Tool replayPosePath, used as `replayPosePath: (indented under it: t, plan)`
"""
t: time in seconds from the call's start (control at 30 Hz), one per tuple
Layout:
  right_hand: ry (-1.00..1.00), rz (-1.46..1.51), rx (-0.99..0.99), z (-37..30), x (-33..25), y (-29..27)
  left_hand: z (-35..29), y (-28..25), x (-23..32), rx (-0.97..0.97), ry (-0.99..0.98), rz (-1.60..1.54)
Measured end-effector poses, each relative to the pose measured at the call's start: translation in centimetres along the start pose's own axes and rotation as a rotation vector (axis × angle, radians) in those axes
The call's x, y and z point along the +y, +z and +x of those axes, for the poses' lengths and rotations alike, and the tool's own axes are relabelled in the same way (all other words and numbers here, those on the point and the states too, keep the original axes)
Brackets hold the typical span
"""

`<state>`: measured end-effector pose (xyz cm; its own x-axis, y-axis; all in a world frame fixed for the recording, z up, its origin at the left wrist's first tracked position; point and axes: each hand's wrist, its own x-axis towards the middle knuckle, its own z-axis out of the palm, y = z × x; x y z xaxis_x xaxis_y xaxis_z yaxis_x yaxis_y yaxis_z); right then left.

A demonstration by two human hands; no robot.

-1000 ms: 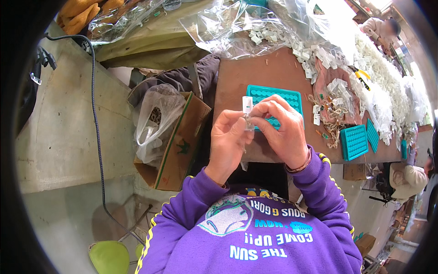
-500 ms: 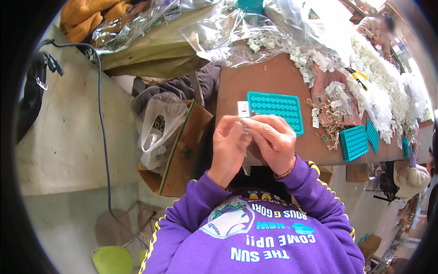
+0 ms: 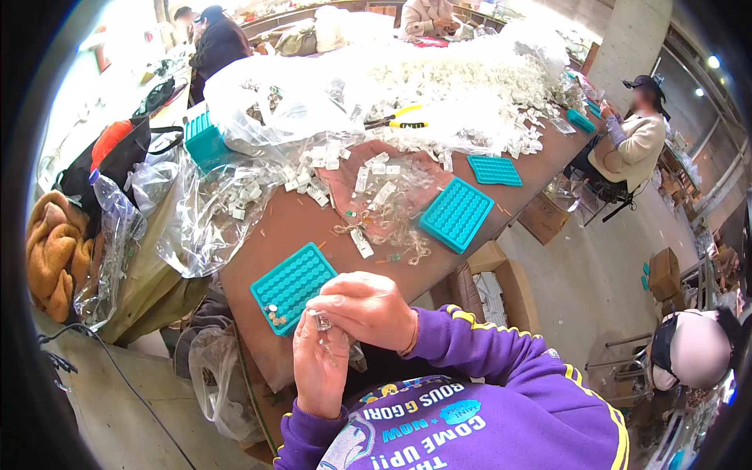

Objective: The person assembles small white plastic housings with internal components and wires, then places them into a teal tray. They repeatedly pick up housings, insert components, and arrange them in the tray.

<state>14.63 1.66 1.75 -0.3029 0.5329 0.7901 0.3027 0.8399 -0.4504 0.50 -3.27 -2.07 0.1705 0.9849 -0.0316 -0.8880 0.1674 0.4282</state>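
Note:
My two hands meet at the near corner of a teal pocketed tray (image 3: 315,265). Between their fingertips is a small clear-and-white plastic piece (image 3: 322,322), partly covered by fingers. My left hand (image 3: 319,376) supports it from below, its fingers pointing up and closed against it. From the right, my right hand (image 3: 372,309) pinches the piece between thumb and bent fingers. A few small round, light-coloured parts (image 3: 274,316) lie at the tray's near left corner, beside my fingers.
More teal trays (image 3: 457,215) lie to the right. White plastic pieces (image 3: 381,180) and tangled strings rest on a pink cloth (image 3: 345,192). Beyond are yellow-handled pliers (image 3: 406,119), a large heap of white pieces (image 3: 454,82) and clear bags (image 3: 215,227). Several people sit around the table.
My view has swung to the right, bringing more of the table and people in. The white piece stood up above my fingertips; now the held piece sits lower between them.

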Motion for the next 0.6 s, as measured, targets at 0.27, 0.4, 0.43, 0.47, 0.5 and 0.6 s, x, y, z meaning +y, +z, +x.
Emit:
replayPosePath:
  t: [0.27,0.4,0.43,0.47,0.5,0.6]
  plan:
    - [-0.277,-0.177,-0.141,-0.4,2.4,-2.8,1.1,1.2,-1.6,0.021,-0.232,-0.188]
    - [-0.334,-0.208,-0.244,-0.2,3.3,-4.4,1.6,1.9,-2.5,0.078,-0.234,-0.043]
    - [-0.290,-0.223,-0.280,-0.1,3.5,-4.8,1.7,1.9,-2.7,0.151,-0.245,-0.013]
    - [-0.252,-0.233,-0.305,-0.1,3.6,-5.1,1.6,2.0,-2.9,0.059,-0.202,0.007]
    - [-0.227,-0.218,-0.324,-0.1,3.8,-5.4,1.9,2.0,-3.0,0.067,-0.145,0.157]
    - [-0.172,-0.145,-0.325,-0.1,3.8,-5.4,2.2,1.9,-2.9,0.075,-0.042,0.399]
